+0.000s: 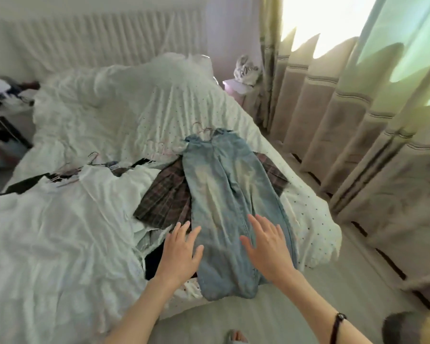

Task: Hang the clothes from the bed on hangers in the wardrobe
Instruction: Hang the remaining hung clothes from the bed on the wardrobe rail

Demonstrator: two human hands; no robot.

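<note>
A pair of light blue jeans (230, 194) lies flat along the bed's near right corner, folded leg on leg, with a hanger's hook (204, 130) at its far end. My left hand (181, 249) is spread, fingers straight, at the jeans' left edge. My right hand (266, 244) lies flat with straight fingers on the jeans' right side. A brown plaid garment (164, 197) sits under the jeans. White clothes (67, 219) are piled to the left, with several thin hangers (70, 172) on them.
The bed (308, 212) has a dotted white cover and a crumpled duvet (104, 100). Beige curtains (358, 135) hang close on the right, with a strip of floor (333, 276) between. A cluttered stand (3, 115) is at the far left.
</note>
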